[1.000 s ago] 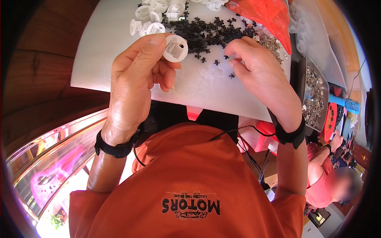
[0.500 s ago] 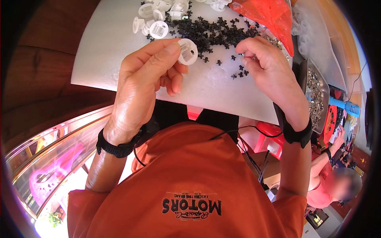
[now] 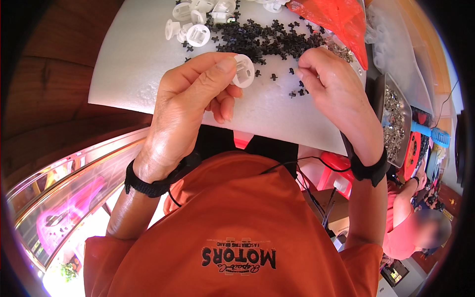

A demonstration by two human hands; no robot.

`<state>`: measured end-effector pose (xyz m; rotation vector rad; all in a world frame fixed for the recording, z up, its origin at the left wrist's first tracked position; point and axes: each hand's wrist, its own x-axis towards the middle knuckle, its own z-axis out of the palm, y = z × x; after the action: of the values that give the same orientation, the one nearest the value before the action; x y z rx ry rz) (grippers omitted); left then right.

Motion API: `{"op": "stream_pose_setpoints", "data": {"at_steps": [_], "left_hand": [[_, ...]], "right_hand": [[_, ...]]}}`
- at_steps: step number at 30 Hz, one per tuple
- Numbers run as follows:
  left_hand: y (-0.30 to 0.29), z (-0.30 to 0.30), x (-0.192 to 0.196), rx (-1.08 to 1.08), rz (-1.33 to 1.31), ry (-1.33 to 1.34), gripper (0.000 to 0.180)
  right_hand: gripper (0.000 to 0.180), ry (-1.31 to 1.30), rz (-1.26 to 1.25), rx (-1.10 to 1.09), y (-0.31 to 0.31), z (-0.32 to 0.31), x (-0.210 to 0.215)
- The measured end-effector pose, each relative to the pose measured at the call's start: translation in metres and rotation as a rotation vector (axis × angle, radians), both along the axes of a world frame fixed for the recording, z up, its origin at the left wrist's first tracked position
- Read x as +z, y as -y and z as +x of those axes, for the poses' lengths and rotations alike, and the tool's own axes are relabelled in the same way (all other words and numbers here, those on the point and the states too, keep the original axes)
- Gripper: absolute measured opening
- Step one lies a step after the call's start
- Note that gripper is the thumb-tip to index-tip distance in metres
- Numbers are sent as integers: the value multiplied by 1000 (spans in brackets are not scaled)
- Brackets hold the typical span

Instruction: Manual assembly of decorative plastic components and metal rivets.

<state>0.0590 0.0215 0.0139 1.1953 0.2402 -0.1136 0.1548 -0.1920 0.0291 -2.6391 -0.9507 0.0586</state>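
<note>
Between the thumb and fingers of my left hand (image 3: 185,96) is a round white plastic fitting (image 3: 244,72), its disc face tilted toward the right. My right hand (image 3: 336,84) hovers over the right part of the white table, thumb and fingertips pinched together. Whatever lies in that pinch is too small or hidden to make out. Beyond both hands spreads a heap of small black cross-shaped pieces (image 3: 262,42), with several loose ones near my right fingertips. More white fittings (image 3: 198,35) are piled at the far left of the heap.
A red plastic bag (image 3: 334,22) covers the far right of the white table (image 3: 123,69), beside small metal pieces (image 3: 342,52). Off the right edge stands a metal tray (image 3: 406,116) of small metal parts. A blue handled object (image 3: 439,136) and another person (image 3: 402,213) are farther right.
My left hand has moved a little right with the white fitting, which has turned slightly. My right hand has shifted slightly, and the small shiny bit at its fingertips no longer shows.
</note>
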Motion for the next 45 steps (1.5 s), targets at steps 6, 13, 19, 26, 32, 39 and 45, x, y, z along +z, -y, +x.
{"op": "stream_pose_setpoints", "data": {"at_steps": [6,13,19,26,32,39,45], "left_hand": [[2,0,-1,-14,3,2,34],[-1,-2,-4,7,25,-4,33],[3,-2,-4,18,-6,-22,35],[5,0,2,-119,28,-60,43],[13,2,10,-155,41,-115,45],[19,1,11,-164,99,-115,48],[22,1,14,-142,146,-109,49]], "right_hand": [[15,72,-200,-63,-17,-2,-6],[7,109,-184,-43,-22,-5,-6],[6,76,-135,-13,-23,-7,-8],[4,-172,298,163,-25,-17,31],[6,-526,437,73,-32,-30,39],[9,-526,539,-3,-30,-39,32],[15,165,401,112,-40,-51,19]]}}
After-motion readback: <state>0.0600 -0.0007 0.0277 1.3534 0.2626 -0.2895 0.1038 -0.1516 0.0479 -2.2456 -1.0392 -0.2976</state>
